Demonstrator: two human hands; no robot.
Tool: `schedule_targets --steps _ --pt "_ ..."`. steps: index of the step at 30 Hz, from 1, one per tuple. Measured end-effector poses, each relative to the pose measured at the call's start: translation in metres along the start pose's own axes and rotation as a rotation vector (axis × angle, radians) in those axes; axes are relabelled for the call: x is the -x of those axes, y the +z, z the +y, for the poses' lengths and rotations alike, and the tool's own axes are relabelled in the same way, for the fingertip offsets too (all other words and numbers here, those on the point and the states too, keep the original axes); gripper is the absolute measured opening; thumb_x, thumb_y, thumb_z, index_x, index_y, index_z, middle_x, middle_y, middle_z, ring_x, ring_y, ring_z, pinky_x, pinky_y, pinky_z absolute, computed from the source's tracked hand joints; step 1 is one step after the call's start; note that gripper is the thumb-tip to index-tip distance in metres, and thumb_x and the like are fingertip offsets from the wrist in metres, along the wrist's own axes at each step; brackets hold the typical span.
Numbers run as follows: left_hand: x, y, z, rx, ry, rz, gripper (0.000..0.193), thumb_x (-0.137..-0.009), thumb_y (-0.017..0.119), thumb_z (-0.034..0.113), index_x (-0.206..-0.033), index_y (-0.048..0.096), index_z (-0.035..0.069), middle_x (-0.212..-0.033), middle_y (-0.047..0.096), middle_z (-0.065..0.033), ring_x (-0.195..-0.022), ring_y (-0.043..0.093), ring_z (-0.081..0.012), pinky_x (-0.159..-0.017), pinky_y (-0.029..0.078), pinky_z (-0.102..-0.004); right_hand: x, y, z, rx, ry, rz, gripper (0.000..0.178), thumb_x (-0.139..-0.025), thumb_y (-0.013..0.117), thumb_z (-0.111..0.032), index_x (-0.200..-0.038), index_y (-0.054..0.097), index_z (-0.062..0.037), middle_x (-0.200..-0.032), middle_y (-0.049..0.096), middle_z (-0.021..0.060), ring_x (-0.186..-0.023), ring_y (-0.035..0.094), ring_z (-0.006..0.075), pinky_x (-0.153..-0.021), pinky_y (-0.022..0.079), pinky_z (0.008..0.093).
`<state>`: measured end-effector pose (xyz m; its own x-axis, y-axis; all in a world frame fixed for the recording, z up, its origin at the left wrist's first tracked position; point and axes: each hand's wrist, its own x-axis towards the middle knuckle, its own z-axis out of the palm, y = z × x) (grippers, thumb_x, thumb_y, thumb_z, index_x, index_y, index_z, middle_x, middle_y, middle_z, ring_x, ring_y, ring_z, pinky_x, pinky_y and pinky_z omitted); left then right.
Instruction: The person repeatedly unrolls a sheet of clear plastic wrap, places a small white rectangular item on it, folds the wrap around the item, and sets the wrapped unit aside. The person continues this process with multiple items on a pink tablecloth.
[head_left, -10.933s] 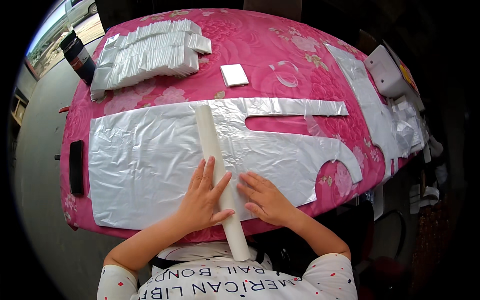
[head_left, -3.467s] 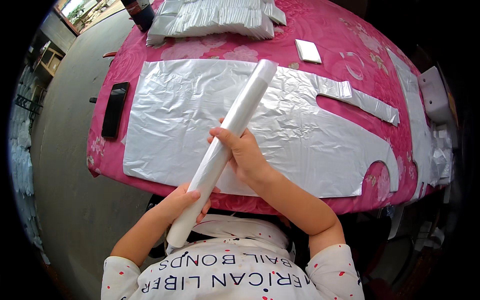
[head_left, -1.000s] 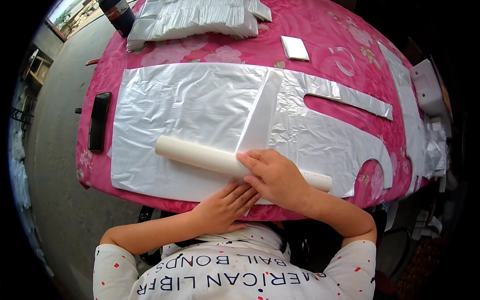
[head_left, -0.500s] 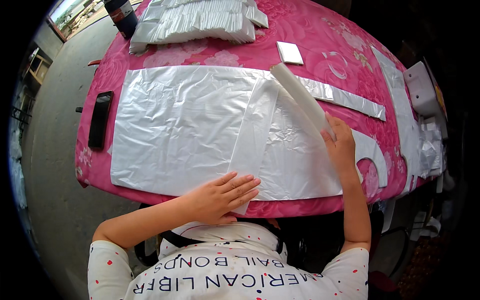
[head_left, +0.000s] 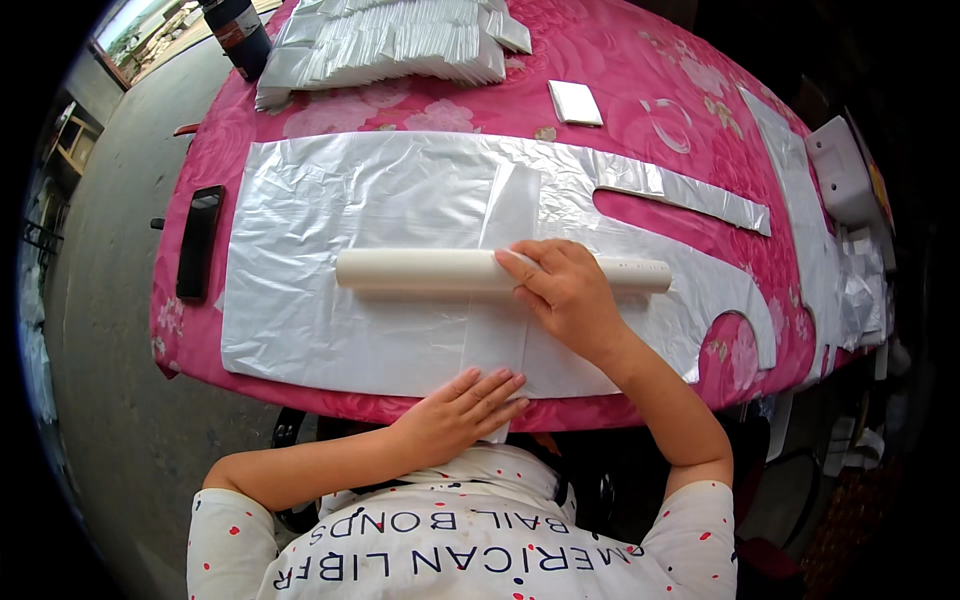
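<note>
A white plastic pipe point(head_left: 420, 272) lies crosswise over a flat stack of shiny white plastic bags point(head_left: 310, 230). My right hand point(head_left: 565, 298) is closed round the pipe, a little right of its middle. Under the pipe, a narrow whitish strip point(head_left: 515, 200) runs up the bags from near to far. On the strip's near end, at the table's front edge, my left hand point(head_left: 465, 410) rests flat with its fingers stretched out. The bags' two handle strips point right, with a cut-out between them.
Folded white bags point(head_left: 400, 50) are heaped at the back, beside a dark bottle point(head_left: 238, 38). A small folded packet point(head_left: 575, 102) lies behind the stack. A black phone point(head_left: 200, 242) is on the left. More bags point(head_left: 795, 210) and a white box point(head_left: 840, 170) line the right edge.
The pipe has swung from a slant at the right to lie level across the bags' middle. My right hand has moved left with it. My left hand stays nearly in place.
</note>
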<state>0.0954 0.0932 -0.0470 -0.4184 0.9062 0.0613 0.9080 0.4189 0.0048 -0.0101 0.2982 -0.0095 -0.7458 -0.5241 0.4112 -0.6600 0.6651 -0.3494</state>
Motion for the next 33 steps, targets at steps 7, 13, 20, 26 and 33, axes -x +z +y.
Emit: schedule_targets --steps 7,13,20,26,33 --pt "0.004 -0.001 -0.005 0.103 0.061 0.037 0.051 -0.086 0.041 0.022 -0.135 0.037 0.007 -0.144 0.031 -0.0113 -0.133 0.029 -0.0245 -0.108 0.023 -0.0391 -0.059 0.021 0.057 0.083 0.012 0.165 0.041 -0.072 0.066 -0.007 -0.113 0.06 -0.0119 -0.106 0.06 0.0039 -0.098 0.054 0.0234 -0.087 0.042 0.0376" --pt "0.016 -0.008 -0.022 0.199 0.111 0.119 0.042 -0.085 0.046 0.018 -0.124 0.048 0.002 -0.135 0.043 -0.013 -0.126 0.04 -0.0246 -0.104 0.032 -0.0376 -0.027 0.014 0.019 -0.081 -0.006 0.055 0.046 -0.068 0.059 0.007 -0.112 0.059 -0.0064 -0.115 0.056 0.0101 -0.112 0.048 0.0295 -0.094 0.041 0.0389" --pt "0.02 -0.01 -0.039 0.538 0.16 0.332 0.039 -0.079 0.057 0.012 -0.116 0.053 0.001 -0.123 0.053 -0.0132 -0.114 0.052 -0.0262 -0.097 0.043 -0.0378 0.034 0.004 -0.034 -0.352 -0.113 -0.325 0.046 -0.065 0.057 0.004 -0.111 0.057 -0.0018 -0.122 0.051 0.0132 -0.114 0.047 0.0312 -0.096 0.04 0.0385" --pt "0.007 -0.016 -0.054 0.488 0.004 0.341 0.053 -0.072 0.062 0.019 -0.12 0.05 0.0 -0.126 0.05 -0.0137 -0.116 0.049 -0.0269 -0.1 0.038 -0.0392 0.051 0.006 -0.042 -0.243 -0.034 -0.227 0.044 -0.066 0.061 0.0 -0.11 0.057 -0.0015 -0.118 0.053 0.013 -0.111 0.049 0.0294 -0.094 0.042 0.0373" --pt "-0.011 -0.018 -0.057 0.427 -0.233 0.331 0.055 -0.067 0.061 0.011 -0.121 0.05 0.001 -0.114 0.058 -0.0126 -0.103 0.057 -0.0265 -0.087 0.044 -0.0379 0.047 0.003 -0.037 -0.178 0.071 -0.081 0.031 -0.07 0.063 -0.003 -0.1 0.063 -0.0046 -0.098 0.062 0.0088 -0.087 0.059 0.0253 -0.072 0.049 0.0328"
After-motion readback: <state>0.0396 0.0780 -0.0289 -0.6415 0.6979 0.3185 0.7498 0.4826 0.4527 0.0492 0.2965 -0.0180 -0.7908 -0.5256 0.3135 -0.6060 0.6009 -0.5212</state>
